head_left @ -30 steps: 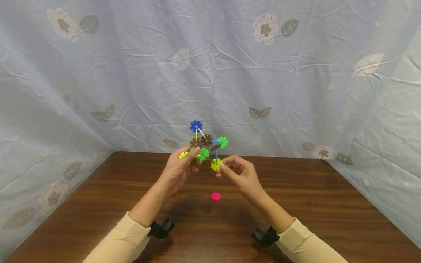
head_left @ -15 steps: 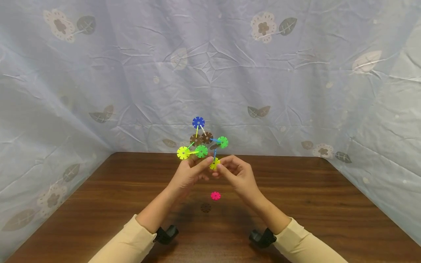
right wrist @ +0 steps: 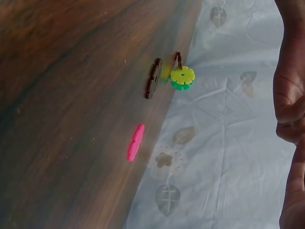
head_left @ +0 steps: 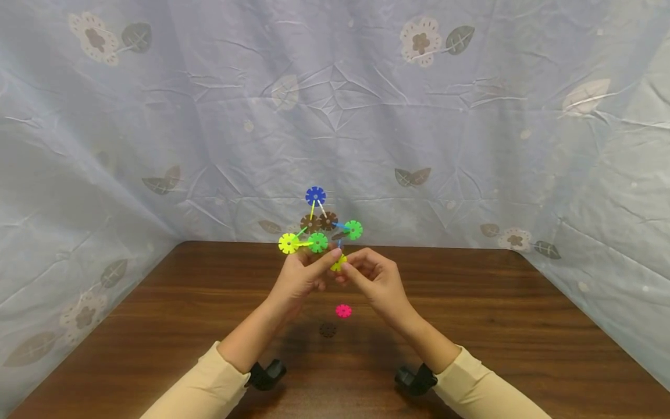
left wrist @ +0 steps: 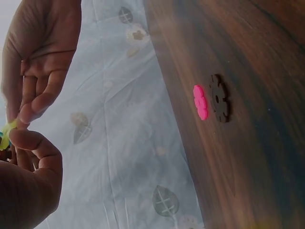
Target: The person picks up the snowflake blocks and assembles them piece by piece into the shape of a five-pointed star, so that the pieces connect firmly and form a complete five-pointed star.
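Note:
A chain of interlocking notched plastic discs hangs in the air above the table in the head view. It has a blue disc (head_left: 315,196) on top, brown discs (head_left: 328,220) below, a green disc (head_left: 353,230) at right and a yellow disc (head_left: 288,243) at left. My right hand (head_left: 374,282) pinches the lower yellow-green disc (head_left: 338,263) between thumb and fingers. The left hand (head_left: 300,276) meets it from the other side, its thumb and fingers gripping at the same disc. Fingers partly hide that disc. Some joining discs appear edge-on.
On the wooden table (head_left: 209,302) a pink disc (head_left: 343,311) and a dark brown disc (head_left: 327,330) lie flat below the hands. A pale patterned curtain (head_left: 335,145) hangs behind and at both sides.
My left hand has shifted from the chain's left part rightward to the lower yellow-green disc, which the right hand was holding. The left yellow disc came into full view.

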`<action>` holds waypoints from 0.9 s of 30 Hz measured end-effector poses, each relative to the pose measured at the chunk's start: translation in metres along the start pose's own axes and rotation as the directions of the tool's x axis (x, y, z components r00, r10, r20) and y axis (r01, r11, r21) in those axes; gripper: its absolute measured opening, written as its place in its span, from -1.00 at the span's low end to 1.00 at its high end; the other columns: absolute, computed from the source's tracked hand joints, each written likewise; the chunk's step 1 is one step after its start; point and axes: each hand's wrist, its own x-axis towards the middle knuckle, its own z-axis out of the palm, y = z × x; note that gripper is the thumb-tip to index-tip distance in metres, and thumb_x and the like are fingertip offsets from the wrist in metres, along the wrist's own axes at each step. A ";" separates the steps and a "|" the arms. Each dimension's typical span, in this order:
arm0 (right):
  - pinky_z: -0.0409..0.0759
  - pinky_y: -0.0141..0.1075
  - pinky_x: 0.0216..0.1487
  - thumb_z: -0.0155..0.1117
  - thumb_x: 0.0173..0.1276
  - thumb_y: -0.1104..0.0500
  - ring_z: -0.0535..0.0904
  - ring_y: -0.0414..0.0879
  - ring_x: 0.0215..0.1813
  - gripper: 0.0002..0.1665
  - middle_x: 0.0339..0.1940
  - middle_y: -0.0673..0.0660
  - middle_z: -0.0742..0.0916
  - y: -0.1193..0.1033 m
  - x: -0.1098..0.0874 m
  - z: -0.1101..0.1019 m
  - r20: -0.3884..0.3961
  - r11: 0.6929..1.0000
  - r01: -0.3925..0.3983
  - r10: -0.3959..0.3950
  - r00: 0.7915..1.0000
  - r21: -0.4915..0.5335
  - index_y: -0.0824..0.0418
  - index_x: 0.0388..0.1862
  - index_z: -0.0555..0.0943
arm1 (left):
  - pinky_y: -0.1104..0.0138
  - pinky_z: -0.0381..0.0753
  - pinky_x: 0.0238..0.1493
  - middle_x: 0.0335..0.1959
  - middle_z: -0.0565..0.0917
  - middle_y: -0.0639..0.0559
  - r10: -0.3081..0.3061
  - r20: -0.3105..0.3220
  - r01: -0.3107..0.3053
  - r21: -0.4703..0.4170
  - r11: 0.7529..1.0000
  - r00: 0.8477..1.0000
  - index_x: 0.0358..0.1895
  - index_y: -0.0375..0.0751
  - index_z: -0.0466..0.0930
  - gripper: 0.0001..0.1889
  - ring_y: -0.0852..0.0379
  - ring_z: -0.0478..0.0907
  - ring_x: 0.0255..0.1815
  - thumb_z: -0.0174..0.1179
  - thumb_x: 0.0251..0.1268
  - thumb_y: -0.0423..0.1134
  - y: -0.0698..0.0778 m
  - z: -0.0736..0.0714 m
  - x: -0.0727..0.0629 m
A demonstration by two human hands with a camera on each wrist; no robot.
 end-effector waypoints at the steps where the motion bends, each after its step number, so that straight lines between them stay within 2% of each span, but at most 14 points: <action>1: 0.82 -0.11 -0.13 0.23 0.54 0.37 0.80 -0.17 -0.25 -0.88 -0.28 0.45 0.76 0.000 0.000 0.000 0.006 1.000 0.003 -0.003 1.000 -0.002 0.45 -0.08 0.62 | 0.45 0.49 -0.43 -0.28 0.75 0.22 0.000 -0.012 0.000 0.002 1.000 1.000 0.06 -0.15 0.61 -0.78 0.24 0.69 -0.34 0.26 0.51 -0.15 0.001 0.000 0.000; 5: 0.82 -0.16 -0.13 0.18 0.59 0.34 0.80 -0.16 -0.24 -0.83 -0.25 0.52 0.74 -0.001 0.003 -0.001 0.034 1.000 -0.004 0.005 0.999 -0.011 0.48 -0.05 0.61 | 0.42 0.52 -0.42 -0.26 0.74 0.24 -0.001 -0.057 0.001 -0.001 1.000 0.998 0.09 -0.24 0.62 -0.73 0.25 0.63 -0.30 0.28 0.50 -0.17 0.004 -0.003 0.001; 7: 0.81 -0.19 -0.12 0.14 0.63 0.30 0.81 -0.15 -0.22 -0.79 -0.22 0.54 0.74 0.000 0.004 -0.005 0.047 0.999 -0.035 0.036 0.998 -0.023 0.49 -0.03 0.60 | 0.40 0.56 -0.41 -0.25 0.74 0.25 0.005 -0.066 -0.005 0.001 1.000 0.998 0.14 -0.29 0.60 -0.69 0.24 0.65 -0.29 0.27 0.51 -0.17 0.007 -0.007 0.002; 9: 0.80 -0.21 -0.12 0.12 0.65 0.27 0.82 -0.03 -0.20 -0.76 -0.19 0.55 0.75 0.001 0.007 -0.010 0.072 0.994 -0.089 0.093 0.993 -0.060 0.47 -0.01 0.61 | 0.38 0.61 -0.38 -0.23 0.76 0.25 0.014 -0.063 -0.014 0.001 1.000 0.998 0.18 -0.32 0.58 -0.66 0.23 0.71 -0.27 0.25 0.52 -0.18 0.011 -0.011 0.003; 11: 0.80 -0.19 -0.10 0.14 0.65 0.22 0.81 -0.01 -0.18 -0.75 -0.15 0.49 0.77 0.004 0.011 -0.015 0.122 0.978 -0.161 0.177 0.976 -0.133 0.41 0.01 0.63 | 0.38 0.65 -0.36 -0.18 0.76 0.24 0.021 -0.055 -0.020 0.006 1.000 0.998 0.23 -0.36 0.56 -0.62 0.22 0.77 -0.30 0.22 0.55 -0.17 0.015 -0.016 0.004; 13: 0.79 -0.17 -0.09 0.20 0.62 0.18 0.79 0.00 -0.17 -0.77 -0.14 0.39 0.79 0.007 0.015 -0.019 0.200 0.948 -0.194 0.248 0.948 -0.254 0.34 0.02 0.66 | 0.39 0.68 -0.36 -0.15 0.75 0.22 0.023 -0.042 -0.023 0.000 1.000 0.999 0.28 -0.39 0.52 -0.59 0.21 0.80 -0.33 0.20 0.57 -0.17 0.018 -0.019 0.004; 15: 0.77 -0.18 -0.05 0.27 0.58 0.13 0.77 -0.06 -0.14 -0.76 -0.12 0.27 0.81 0.012 0.018 -0.019 0.289 0.904 -0.188 0.312 0.905 -0.384 0.27 0.04 0.67 | 0.40 0.69 -0.34 -0.13 0.75 0.18 0.024 -0.033 -0.024 -0.009 1.000 0.999 0.31 -0.40 0.50 -0.57 0.22 0.81 -0.35 0.19 0.57 -0.18 0.019 -0.021 0.005; 17: 0.76 -0.23 -0.01 0.33 0.53 0.10 0.76 -0.13 -0.12 -0.71 -0.10 0.19 0.83 0.018 0.022 -0.017 0.388 0.860 -0.136 0.356 0.850 -0.491 0.26 0.08 0.67 | 0.41 0.71 -0.32 -0.14 0.72 0.15 0.024 -0.023 -0.025 -0.024 0.999 0.999 0.33 -0.41 0.47 -0.55 0.22 0.81 -0.36 0.19 0.58 -0.18 0.019 -0.022 0.005; 18: 0.75 -0.25 -0.01 0.36 0.51 0.10 0.76 -0.12 -0.10 -0.67 -0.07 0.19 0.83 0.020 0.023 -0.015 0.436 0.840 -0.110 0.382 0.815 -0.531 0.28 0.11 0.67 | 0.41 0.72 -0.30 -0.13 0.71 0.15 0.024 -0.017 -0.024 -0.030 0.999 1.000 0.34 -0.41 0.46 -0.54 0.22 0.81 -0.35 0.19 0.58 -0.18 0.019 -0.022 0.005; 20: 0.73 -0.31 0.00 0.42 0.46 0.09 0.76 -0.11 -0.06 -0.59 -0.01 0.20 0.82 0.024 0.025 -0.010 0.511 0.800 -0.075 0.449 0.733 -0.595 0.28 0.16 0.65 | 0.40 0.73 -0.26 -0.10 0.70 0.13 0.024 -0.009 -0.025 -0.038 0.999 1.000 0.34 -0.40 0.46 -0.55 0.21 0.81 -0.33 0.19 0.57 -0.18 0.019 -0.022 0.005; 23: 0.70 -0.35 -0.03 0.50 0.39 0.09 0.74 -0.10 -0.03 -0.53 0.03 0.19 0.81 0.028 0.026 -0.002 0.581 0.748 -0.029 0.539 0.610 -0.663 0.26 0.19 0.65 | 0.40 0.74 -0.24 -0.09 0.72 0.16 0.024 -0.005 -0.024 -0.047 0.999 1.000 0.31 -0.36 0.48 -0.59 0.19 0.81 -0.32 0.19 0.57 -0.19 0.018 -0.022 0.005; 25: 0.65 -0.38 -0.04 0.54 0.34 0.09 0.70 -0.11 -0.03 -0.54 0.00 0.14 0.79 0.030 0.027 0.004 0.593 0.714 0.002 0.579 0.560 -0.700 0.23 0.15 0.68 | 0.40 0.74 -0.25 -0.11 0.75 0.19 0.027 -0.003 -0.027 -0.051 0.998 1.000 0.26 -0.31 0.51 -0.65 0.18 0.81 -0.33 0.19 0.57 -0.19 0.018 -0.022 0.005; 27: 0.62 -0.38 -0.04 0.57 0.31 0.10 0.67 -0.11 -0.04 -0.57 -0.03 0.12 0.78 0.031 0.026 0.010 0.598 0.695 0.024 0.599 0.531 -0.718 0.21 0.10 0.71 | 0.40 0.74 -0.25 -0.15 0.77 0.21 0.031 0.002 -0.031 -0.053 0.998 1.000 0.20 -0.26 0.53 -0.70 0.18 0.81 -0.33 0.19 0.57 -0.20 0.018 -0.022 0.005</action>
